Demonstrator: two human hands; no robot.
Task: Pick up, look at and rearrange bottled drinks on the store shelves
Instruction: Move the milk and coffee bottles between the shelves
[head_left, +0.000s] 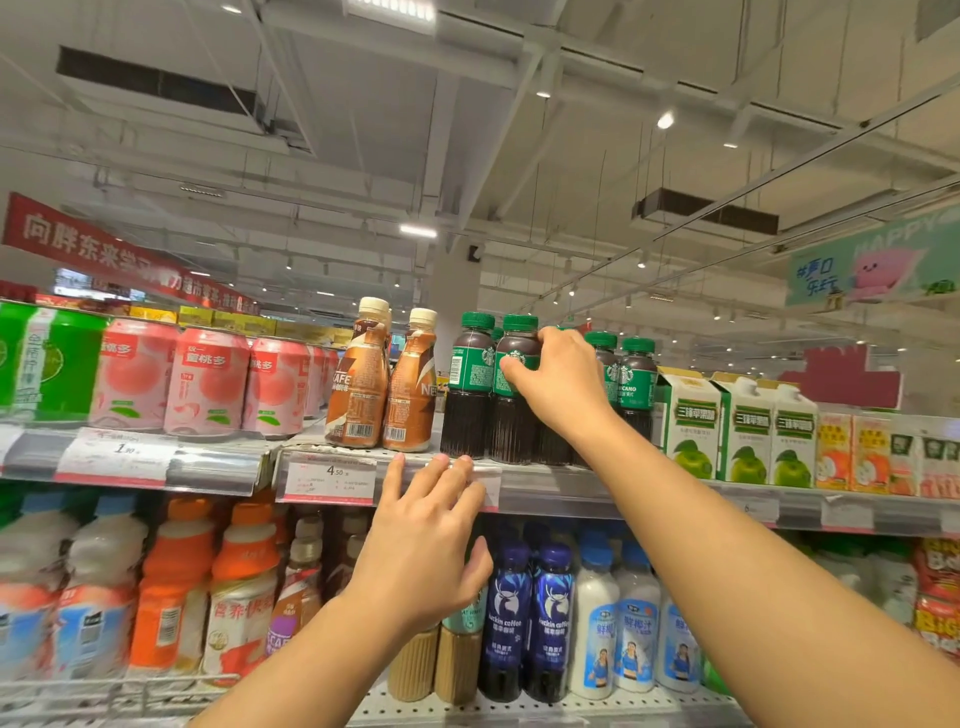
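Nearest you, your left hand (423, 540) is spread open, its straight fingers (441, 470) lying against the clear plastic price rail at the front edge of the grey metal upper shelf (571, 488); it holds nothing and looks to be steadying you. Just beyond those fingertips stand two tan plastic coffee bottles with cream caps (382, 379).

Further in and to the right, your right hand (558, 382) is curled round the dark plastic coffee bottle with the green cap and green label (514, 387), the thumb across the label front and the other fingers wrapped behind, out of sight. That bottle stands upright on the upper shelf, long axis vertical, cap up, label facing you. It is packed in: a matching green-capped bottle (470, 384) touches it on the thumb side, and more of the same (631, 379) stand just past your knuckles.

I judge you are at the pick-up step, grip made but the base not yet lifted. The next move calls for a straight upward pull before drawing it toward you, so the neighbours are not dragged or tipped. Farthest right are the white-and-green apple-drink cartons (691, 423), clear of your hand.
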